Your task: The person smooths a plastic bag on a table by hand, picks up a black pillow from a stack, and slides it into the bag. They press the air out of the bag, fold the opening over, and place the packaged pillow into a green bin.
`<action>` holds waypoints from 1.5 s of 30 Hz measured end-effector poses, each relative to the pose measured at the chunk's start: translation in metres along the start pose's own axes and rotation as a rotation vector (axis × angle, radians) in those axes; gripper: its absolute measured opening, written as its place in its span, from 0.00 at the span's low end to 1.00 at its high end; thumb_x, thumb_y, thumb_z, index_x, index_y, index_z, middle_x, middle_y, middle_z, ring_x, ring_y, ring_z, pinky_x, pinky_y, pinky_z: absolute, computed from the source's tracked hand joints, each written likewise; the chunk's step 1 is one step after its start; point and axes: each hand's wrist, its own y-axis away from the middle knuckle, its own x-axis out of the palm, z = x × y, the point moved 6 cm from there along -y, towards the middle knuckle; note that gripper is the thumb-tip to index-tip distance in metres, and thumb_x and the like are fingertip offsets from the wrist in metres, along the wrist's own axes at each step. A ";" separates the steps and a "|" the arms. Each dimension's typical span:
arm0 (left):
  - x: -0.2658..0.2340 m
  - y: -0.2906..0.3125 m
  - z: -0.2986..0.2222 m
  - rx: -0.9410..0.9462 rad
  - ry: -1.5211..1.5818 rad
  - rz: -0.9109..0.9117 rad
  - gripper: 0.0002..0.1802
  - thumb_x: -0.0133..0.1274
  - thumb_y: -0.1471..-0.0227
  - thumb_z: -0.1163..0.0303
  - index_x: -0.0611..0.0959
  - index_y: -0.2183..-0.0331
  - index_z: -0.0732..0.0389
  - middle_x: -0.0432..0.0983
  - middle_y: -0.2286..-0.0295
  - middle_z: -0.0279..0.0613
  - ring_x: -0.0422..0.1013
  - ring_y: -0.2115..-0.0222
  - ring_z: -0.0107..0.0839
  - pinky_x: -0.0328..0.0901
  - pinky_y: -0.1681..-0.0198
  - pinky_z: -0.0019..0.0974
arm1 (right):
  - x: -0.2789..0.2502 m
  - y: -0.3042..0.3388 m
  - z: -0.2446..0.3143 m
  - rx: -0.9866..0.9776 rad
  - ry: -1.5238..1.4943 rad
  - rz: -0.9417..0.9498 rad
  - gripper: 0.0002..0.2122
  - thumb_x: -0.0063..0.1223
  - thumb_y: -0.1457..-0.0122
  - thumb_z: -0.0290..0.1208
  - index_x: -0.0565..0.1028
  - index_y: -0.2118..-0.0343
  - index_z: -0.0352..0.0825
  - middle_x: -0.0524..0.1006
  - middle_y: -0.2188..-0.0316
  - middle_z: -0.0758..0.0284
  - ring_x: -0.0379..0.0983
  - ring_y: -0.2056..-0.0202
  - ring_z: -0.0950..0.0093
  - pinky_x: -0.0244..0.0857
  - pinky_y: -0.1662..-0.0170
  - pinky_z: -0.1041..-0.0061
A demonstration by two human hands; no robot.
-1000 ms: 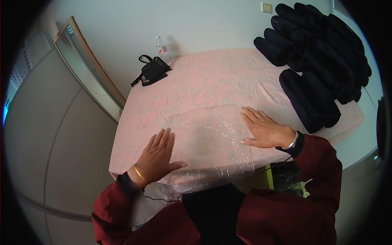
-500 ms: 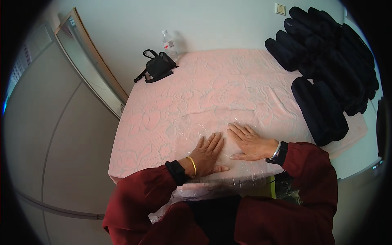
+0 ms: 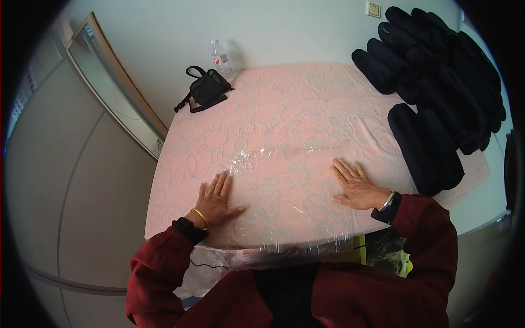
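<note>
A clear plastic sheet or bag [image 3: 273, 199] lies flat over the near part of a pink patterned cloth [image 3: 284, 104] that covers the table. My left hand [image 3: 217, 199] presses palm down on the plastic's left side, fingers stretched forward and thumb out to the right. On the right side my right hand [image 3: 356, 186] rests palm down, its fingers spread and pointing up and left. Neither hand holds anything. Glare and small creases mark the plastic, most strongly ahead of my left hand. Some of the film hangs over the near table edge.
Several black padded cylindrical bundles [image 3: 432, 76] are piled at the right, one pair [image 3: 426, 147] nearest my right hand. A small black bag [image 3: 206, 89] and a clear bottle [image 3: 221, 59] stand at the far left. A framed mirror [image 3: 117, 82] leans left of the table.
My hands have slid apart over the plastic, the left one going left and the right one going right. The plastic between them looks more spread out and flatter.
</note>
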 end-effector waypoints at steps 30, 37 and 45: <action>-0.028 -0.080 -0.009 -0.008 -0.048 0.031 0.60 0.43 0.48 0.26 0.52 0.33 0.66 0.39 0.32 0.55 0.40 0.31 0.51 0.42 0.35 0.68 | -0.010 -0.013 -0.024 0.046 -0.027 -0.028 0.40 0.42 0.35 0.55 0.47 0.32 0.26 0.43 0.30 0.46 0.36 0.29 0.55 0.33 0.29 0.57; -0.029 -0.105 0.018 0.067 0.287 -0.172 0.49 0.60 0.49 0.43 0.64 0.39 0.68 0.61 0.40 0.62 0.58 0.39 0.56 0.56 0.38 0.49 | -0.033 -0.022 -0.040 0.172 -0.289 -0.347 0.38 0.57 0.41 0.44 0.56 0.36 0.24 0.58 0.36 0.43 0.53 0.34 0.51 0.48 0.32 0.62; -0.035 -0.137 0.010 0.038 0.519 -0.266 0.34 0.65 0.50 0.59 0.75 0.46 0.64 0.80 0.64 0.48 0.77 0.62 0.41 0.71 0.58 0.37 | -0.029 -0.038 -0.074 0.327 -0.755 -0.462 0.41 0.68 0.49 0.39 0.58 0.39 0.21 0.72 0.47 0.45 0.71 0.45 0.56 0.66 0.44 0.67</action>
